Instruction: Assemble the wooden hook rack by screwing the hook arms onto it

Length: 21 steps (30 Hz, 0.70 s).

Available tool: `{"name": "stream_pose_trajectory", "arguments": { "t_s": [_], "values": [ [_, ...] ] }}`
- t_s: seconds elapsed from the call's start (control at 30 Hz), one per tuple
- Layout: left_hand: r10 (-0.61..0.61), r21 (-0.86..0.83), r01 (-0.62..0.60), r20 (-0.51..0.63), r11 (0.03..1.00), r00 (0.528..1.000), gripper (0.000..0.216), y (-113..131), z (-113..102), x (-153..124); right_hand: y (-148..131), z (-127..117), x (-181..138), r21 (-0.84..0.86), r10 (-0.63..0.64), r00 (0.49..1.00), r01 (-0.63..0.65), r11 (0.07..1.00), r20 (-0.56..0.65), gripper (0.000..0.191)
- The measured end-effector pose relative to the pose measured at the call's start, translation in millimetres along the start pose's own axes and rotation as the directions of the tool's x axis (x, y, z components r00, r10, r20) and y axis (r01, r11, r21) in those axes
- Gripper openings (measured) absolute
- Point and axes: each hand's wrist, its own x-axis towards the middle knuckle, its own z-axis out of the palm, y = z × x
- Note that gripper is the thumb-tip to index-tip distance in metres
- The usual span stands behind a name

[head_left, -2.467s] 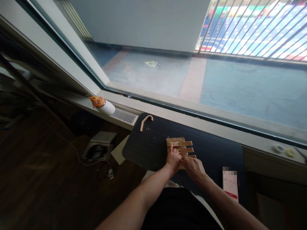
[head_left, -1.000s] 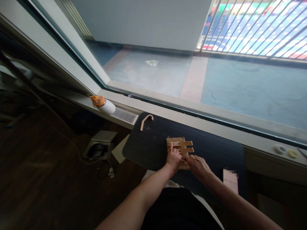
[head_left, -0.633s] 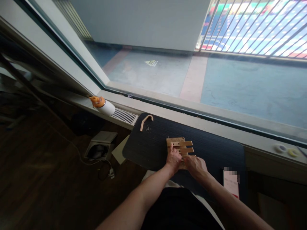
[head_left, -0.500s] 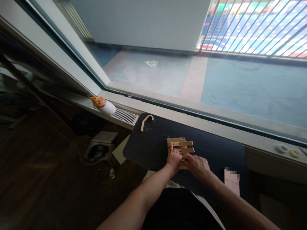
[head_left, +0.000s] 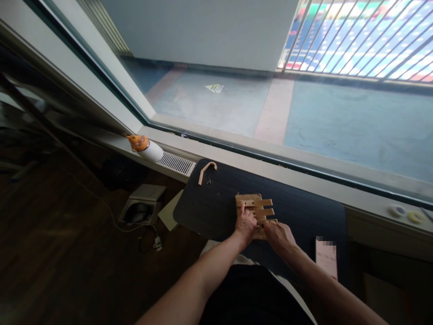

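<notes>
A small rough-faced wooden block (head_left: 248,197) lies on the dark table, with several pale wooden strips (head_left: 266,202) across it that jut out to the right. Dark holes or screw heads dot the strips. My left hand (head_left: 246,224) presses on the block from the near left, its index finger stretched onto the far strip and the other fingers bent over the nearer ones. Closed at the nearest strip is my right hand (head_left: 280,232); its fingertips hide whatever they pinch.
A hooked wooden piece (head_left: 204,172) and small metal bits (head_left: 209,182) lie at the far left of the black table (head_left: 304,203). A phone (head_left: 326,257) rests at the right. Along the sill stand a white bottle with an orange top (head_left: 150,151) and tape rolls (head_left: 414,217).
My right hand has shifted slightly nearer to me, and the end of the nearest strip now shows beyond it. The left hand and the block stay where they were.
</notes>
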Motion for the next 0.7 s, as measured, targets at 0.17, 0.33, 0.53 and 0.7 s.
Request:
{"name": "stream_pose_trajectory", "arguments": {
  "t_s": [0.17, 0.33, 0.53, 0.7],
  "values": [
    [0.003, 0.011, -0.003, 0.003, 1.0, 1.0, 0.016, -0.6, 1.1, 0.5, -3.8, 4.6, 4.3, 0.022, 0.081, 0.996, -0.082, 0.996, 0.04, 0.033],
    [0.0, 0.02, 0.0, -0.006, 1.0, 1.0, 0.015, -1.4, 0.4, 0.1, -2.9, -6.7, -1.8, 0.021, 0.075, 0.997, -0.075, 0.997, -0.007, 0.031],
    [0.002, 0.016, -0.002, -0.012, 1.0, 1.0, 0.012, -0.8, -0.2, -0.4, -6.1, -13.4, -11.5, -0.001, -0.062, 0.994, 0.062, 0.998, -0.088, 0.023],
    [0.006, 0.01, -0.006, -0.004, 1.0, 1.0, 0.012, -0.6, -1.2, 0.1, 0.5, -8.7, -5.7, -0.007, -0.052, 0.998, 0.052, 0.999, -0.017, 0.033]
  ]
}}
